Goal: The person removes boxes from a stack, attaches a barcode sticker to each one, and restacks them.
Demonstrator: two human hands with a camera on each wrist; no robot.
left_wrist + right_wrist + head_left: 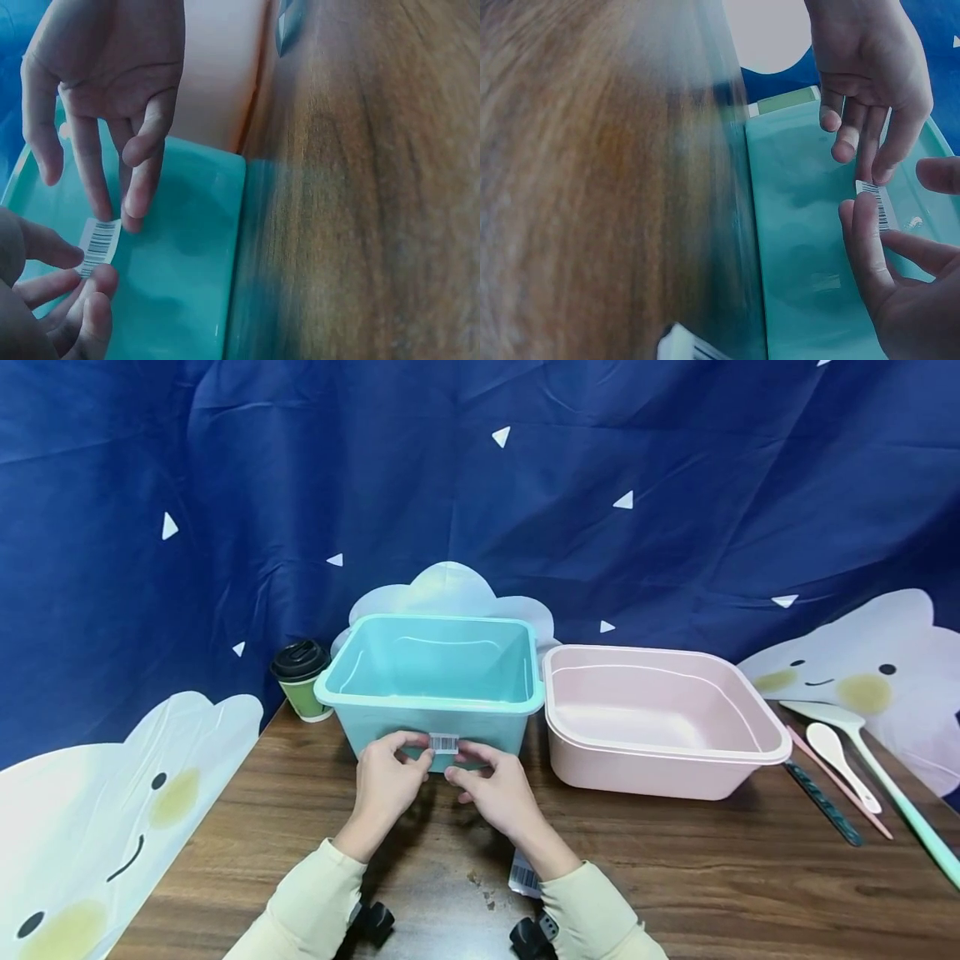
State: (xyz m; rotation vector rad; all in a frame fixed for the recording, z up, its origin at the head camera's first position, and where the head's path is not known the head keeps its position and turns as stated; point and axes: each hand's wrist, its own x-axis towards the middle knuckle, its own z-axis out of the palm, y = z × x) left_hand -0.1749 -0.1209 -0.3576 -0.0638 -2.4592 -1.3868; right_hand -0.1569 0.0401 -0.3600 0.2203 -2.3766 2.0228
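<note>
A small white barcode sticker (444, 743) is at the front wall of the turquoise plastic basin (337, 727); whether it lies flat against the wall, I cannot tell. My left hand (387, 782) pinches one end of it between thumb and forefinger, plainest in the right wrist view, where the printed bars of the sticker (883, 214) show. My right hand (495, 789) touches the opposite end with its fingertips. Its thumb stands apart from the sticker. Seen from the left wrist, fingers of both hands meet around the sticker (100, 241).
A pink basin (637, 777) stands right of the turquoise one. Behind the left corner is a green cup (302, 693) with a black lid. Several long utensils, including a white spoon (836, 752), lie far right. Another barcode label (522, 875) is on the table beneath my right forearm.
</note>
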